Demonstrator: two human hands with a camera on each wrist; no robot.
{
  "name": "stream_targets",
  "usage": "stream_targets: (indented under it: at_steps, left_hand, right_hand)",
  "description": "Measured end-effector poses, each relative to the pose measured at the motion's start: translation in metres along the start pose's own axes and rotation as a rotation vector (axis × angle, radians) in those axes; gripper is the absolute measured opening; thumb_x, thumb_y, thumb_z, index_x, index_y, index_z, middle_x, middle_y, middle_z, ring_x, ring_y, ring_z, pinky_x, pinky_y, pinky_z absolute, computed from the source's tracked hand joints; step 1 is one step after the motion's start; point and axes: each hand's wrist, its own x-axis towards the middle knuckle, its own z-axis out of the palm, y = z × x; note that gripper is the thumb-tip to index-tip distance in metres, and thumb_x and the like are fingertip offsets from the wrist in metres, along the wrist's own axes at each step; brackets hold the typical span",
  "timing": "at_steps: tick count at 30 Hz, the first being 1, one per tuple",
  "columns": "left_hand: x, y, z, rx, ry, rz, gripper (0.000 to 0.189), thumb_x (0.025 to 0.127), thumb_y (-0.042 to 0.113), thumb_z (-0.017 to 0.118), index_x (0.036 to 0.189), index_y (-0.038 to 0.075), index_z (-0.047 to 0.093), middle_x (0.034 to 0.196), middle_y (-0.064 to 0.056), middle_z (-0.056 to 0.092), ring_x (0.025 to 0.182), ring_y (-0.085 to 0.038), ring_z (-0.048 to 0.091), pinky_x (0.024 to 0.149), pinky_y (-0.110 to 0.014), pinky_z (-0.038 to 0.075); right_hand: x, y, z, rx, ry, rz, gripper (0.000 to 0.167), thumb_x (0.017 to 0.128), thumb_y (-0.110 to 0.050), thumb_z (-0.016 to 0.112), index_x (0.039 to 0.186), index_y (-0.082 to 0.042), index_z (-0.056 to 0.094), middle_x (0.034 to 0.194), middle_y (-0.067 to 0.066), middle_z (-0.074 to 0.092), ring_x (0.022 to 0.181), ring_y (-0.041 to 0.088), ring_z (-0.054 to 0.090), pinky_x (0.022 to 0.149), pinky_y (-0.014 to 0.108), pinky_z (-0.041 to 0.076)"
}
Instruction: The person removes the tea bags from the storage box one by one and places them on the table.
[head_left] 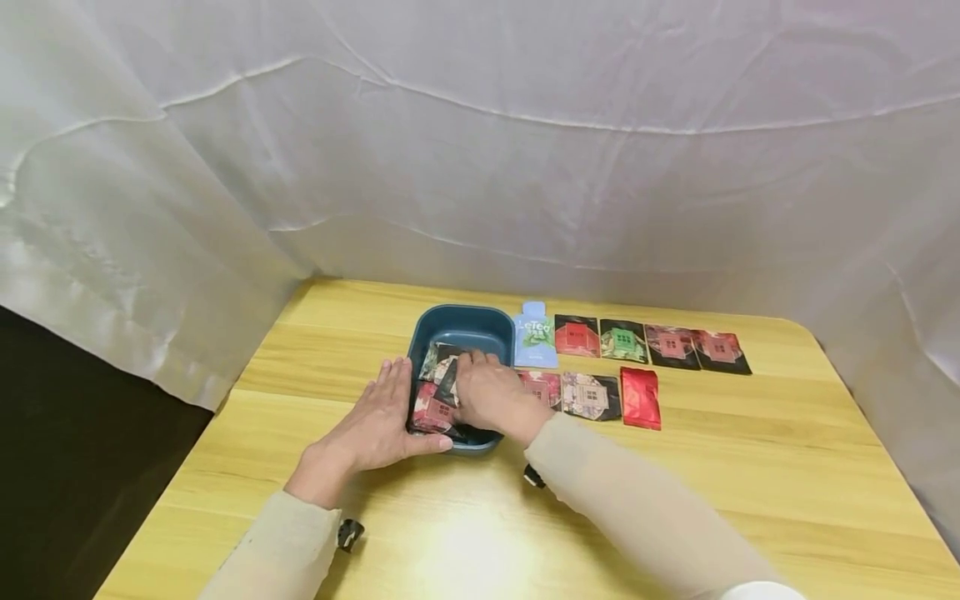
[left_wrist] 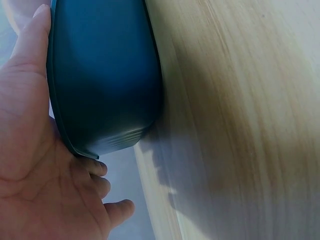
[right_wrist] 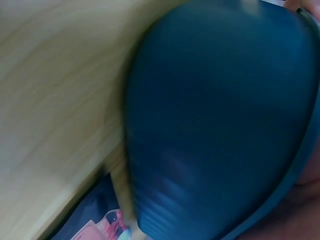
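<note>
A dark blue plastic bin [head_left: 423, 321] stands on the table with several tea sachets inside, among them a pink one [head_left: 431, 410]. My left hand [head_left: 375, 423] rests along the bin's left and near rim, fingers straight and thumb across the near corner. In the left wrist view the palm [left_wrist: 40, 165] lies against the rim. My right hand [head_left: 491, 396] reaches over the right wall into the bin, bent fingers down among the sachets. Whether it pinches one is hidden. The right wrist view shows mostly the bin's outer wall [right_wrist: 215, 110], slightly blurred.
Right of the bin lie two rows of sachets: a light blue one [head_left: 536, 340], a green-and-black one [head_left: 624, 342] and several others behind, a white-patterned one [head_left: 591, 396] and a shiny red one [head_left: 641, 398] in front. A pale curtain [head_left: 525, 183] hangs behind the wooden table [head_left: 750, 450].
</note>
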Motion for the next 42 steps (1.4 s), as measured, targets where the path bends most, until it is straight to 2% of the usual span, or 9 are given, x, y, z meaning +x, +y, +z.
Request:
stream_targets:
  at_steps: [3, 9, 16, 22, 25, 29, 32, 37, 42]
  left_hand:
    - [0.000, 0.000, 0.000, -0.004, -0.001, 0.003, 0.140, 0.082, 0.084, 0.067, 0.166, -0.007, 0.002, 0.175, -0.027, 0.003, 0.163, -0.043, -0.001, 0.131, -0.061, 0.013]
    - [0.000, 0.000, -0.001, -0.002, -0.004, 0.004, 0.140, 0.082, 0.084, 0.067, 0.166, -0.007, 0.001, 0.175, -0.027, 0.002, 0.163, -0.043, -0.001, 0.131, -0.061, 0.013]
    - [0.000, -0.001, -0.001, 0.002, -0.001, 0.000, 0.141, 0.082, 0.085, 0.066, 0.166, -0.007, 0.001, 0.175, -0.027, 0.002, 0.163, -0.043, 0.000, 0.131, -0.061, 0.014]
    - [0.000, -0.001, -0.002, -0.001, -0.002, 0.003, 0.141, 0.082, 0.085, 0.066, 0.166, -0.007, 0.001, 0.175, -0.028, 0.002, 0.163, -0.044, 0.000, 0.131, -0.061, 0.014]
    - [0.000, -0.001, -0.001, 0.001, -0.002, 0.005, 0.141, 0.082, 0.085, 0.066, 0.166, -0.007, 0.001, 0.175, -0.028, 0.002, 0.163, -0.044, 0.000, 0.131, -0.061, 0.014]
    - [0.000, -0.001, -0.001, -0.001, -0.001, 0.007, 0.141, 0.081, 0.085, 0.066, 0.166, -0.007, 0.002, 0.175, -0.028, 0.003, 0.163, -0.044, 0.000, 0.131, -0.061, 0.014]
    - [0.000, -0.001, -0.001, -0.001, -0.002, 0.008, 0.141, 0.081, 0.085, 0.066, 0.166, -0.007, 0.002, 0.175, -0.028, 0.003, 0.163, -0.044, 0.000, 0.131, -0.061, 0.014]
    - [0.000, -0.001, 0.000, 0.000, 0.002, 0.011, 0.140, 0.082, 0.085, 0.066, 0.166, -0.008, 0.002, 0.174, -0.028, 0.003, 0.163, -0.045, 0.000, 0.131, -0.062, 0.014]
    - [-0.001, -0.002, 0.000, 0.001, 0.000, 0.008, 0.141, 0.082, 0.085, 0.065, 0.165, -0.009, 0.002, 0.174, -0.029, 0.003, 0.163, -0.045, 0.000, 0.130, -0.062, 0.014]
  right_hand:
    - [0.001, -0.003, 0.000, -0.001, -0.030, 0.034, 0.099, 0.085, -0.056, 0.085, 0.154, 0.000, 0.041, 0.147, 0.022, 0.057, 0.128, 0.036, 0.059, 0.103, 0.049, 0.057]
    - [0.006, -0.003, -0.004, -0.005, -0.097, 0.048, 0.104, 0.087, -0.056, 0.083, 0.160, 0.000, 0.035, 0.143, 0.020, 0.065, 0.130, 0.037, 0.061, 0.105, 0.049, 0.056]
    - [0.013, -0.001, -0.005, 0.009, -0.097, -0.016, 0.082, 0.088, -0.047, 0.085, 0.147, -0.006, 0.046, 0.129, 0.012, 0.072, 0.118, 0.034, 0.065, 0.094, 0.049, 0.059]
    - [0.009, 0.003, -0.008, -0.050, -0.095, -0.050, 0.086, 0.083, -0.041, 0.089, 0.149, -0.005, 0.046, 0.142, 0.015, 0.064, 0.128, 0.035, 0.060, 0.106, 0.047, 0.054]
    - [0.008, 0.004, -0.008, -0.087, -0.105, -0.050, 0.084, 0.082, -0.040, 0.090, 0.146, -0.004, 0.050, 0.136, 0.013, 0.068, 0.127, 0.033, 0.061, 0.107, 0.048, 0.053]
    - [0.008, 0.006, -0.007, -0.091, -0.113, -0.063, 0.073, 0.081, -0.041, 0.091, 0.136, -0.007, 0.057, 0.123, 0.008, 0.073, 0.121, 0.031, 0.064, 0.103, 0.047, 0.053]
    - [0.008, 0.006, -0.006, -0.092, -0.104, -0.075, 0.073, 0.080, -0.043, 0.092, 0.134, -0.008, 0.059, 0.129, 0.009, 0.070, 0.124, 0.032, 0.062, 0.105, 0.048, 0.053]
    - [0.005, 0.007, -0.007, -0.109, -0.058, -0.102, 0.082, 0.080, -0.047, 0.090, 0.142, -0.005, 0.055, 0.143, 0.013, 0.060, 0.133, 0.033, 0.057, 0.111, 0.050, 0.051]
    - [-0.001, 0.008, -0.018, -0.146, 0.064, -0.134, 0.082, 0.080, -0.051, 0.088, 0.140, -0.006, 0.055, 0.131, 0.011, 0.059, 0.123, 0.030, 0.057, 0.106, 0.048, 0.053]
